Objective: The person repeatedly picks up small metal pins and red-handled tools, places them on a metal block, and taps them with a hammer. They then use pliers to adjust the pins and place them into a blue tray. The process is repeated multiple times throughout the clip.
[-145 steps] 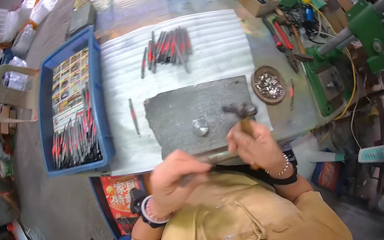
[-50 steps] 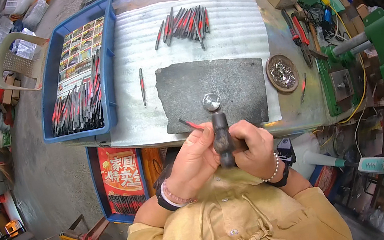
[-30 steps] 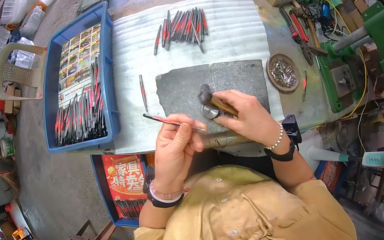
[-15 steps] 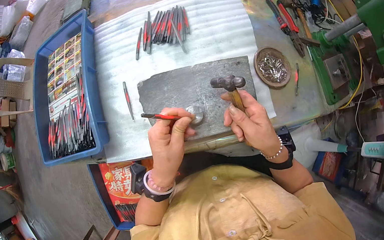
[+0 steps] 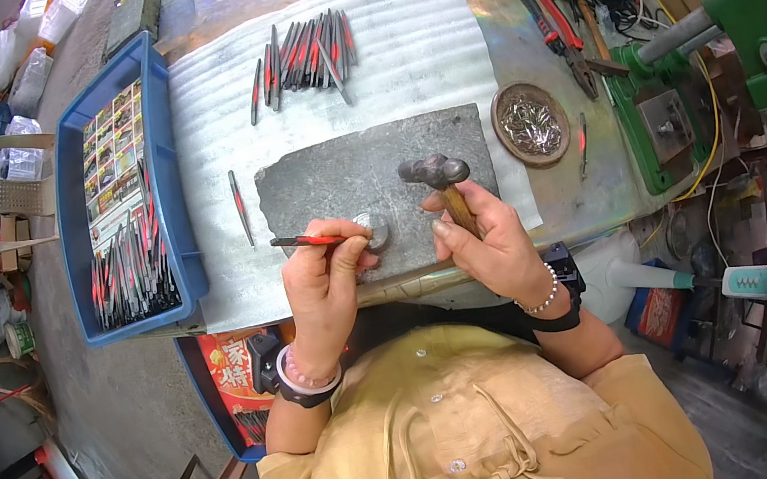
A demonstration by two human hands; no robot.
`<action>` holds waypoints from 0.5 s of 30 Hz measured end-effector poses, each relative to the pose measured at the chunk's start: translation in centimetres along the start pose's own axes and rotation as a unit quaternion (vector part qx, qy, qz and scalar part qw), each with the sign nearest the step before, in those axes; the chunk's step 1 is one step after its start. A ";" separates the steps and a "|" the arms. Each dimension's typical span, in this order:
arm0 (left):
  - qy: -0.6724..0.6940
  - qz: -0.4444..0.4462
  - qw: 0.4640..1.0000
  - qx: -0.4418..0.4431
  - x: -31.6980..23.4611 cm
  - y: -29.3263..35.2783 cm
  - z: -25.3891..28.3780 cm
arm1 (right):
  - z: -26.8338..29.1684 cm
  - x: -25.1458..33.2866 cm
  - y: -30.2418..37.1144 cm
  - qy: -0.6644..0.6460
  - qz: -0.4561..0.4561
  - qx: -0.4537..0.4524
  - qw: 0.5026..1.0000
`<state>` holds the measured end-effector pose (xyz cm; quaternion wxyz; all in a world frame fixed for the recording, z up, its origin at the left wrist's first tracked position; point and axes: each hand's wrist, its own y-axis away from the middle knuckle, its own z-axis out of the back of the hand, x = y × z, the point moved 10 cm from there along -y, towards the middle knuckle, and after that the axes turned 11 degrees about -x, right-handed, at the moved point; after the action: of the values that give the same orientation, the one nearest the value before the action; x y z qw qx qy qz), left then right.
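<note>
Head view shows us our left hand (image 5: 320, 270) pinching a thin black and red stick (image 5: 308, 241) between thumb and fingers, low over the grey stone slab (image 5: 370, 160). One end of the stick points left, and our fingers hide the other end, right beside a round shiny metal disc (image 5: 379, 232) on the slab. Our right hand (image 5: 494, 233) is closed around the wooden handle of a hammer (image 5: 434, 170), with its dark head up over the slab; we cannot tell if it touches. Past the slab, a pile of sticks (image 5: 302, 53) lies on a white sheet (image 5: 207, 96). To the right, a round brown bowl (image 5: 502, 133) holds little silver bits on the worktop (image 5: 589, 195).
</note>
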<state>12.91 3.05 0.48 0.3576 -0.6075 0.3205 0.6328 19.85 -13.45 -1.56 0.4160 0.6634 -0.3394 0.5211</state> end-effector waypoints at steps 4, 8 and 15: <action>-0.012 -0.014 1.000 0.001 -0.1 0.0 -0.1 | 0.1 0.3 0.0 0.027 0.011 -0.003 1.000; -0.043 -0.035 0.998 0.008 -0.5 0.1 -0.2 | 0.2 0.7 -0.1 0.046 0.034 -0.017 0.998; -0.198 -0.216 0.956 0.013 -3.8 0.7 -1.5 | 0.3 0.5 -0.1 0.062 0.039 -0.014 0.997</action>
<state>13.13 1.17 4.19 0.5497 -0.5196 0.1127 0.6443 20.16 -13.65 -1.09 0.4251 0.6102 -0.3460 0.5720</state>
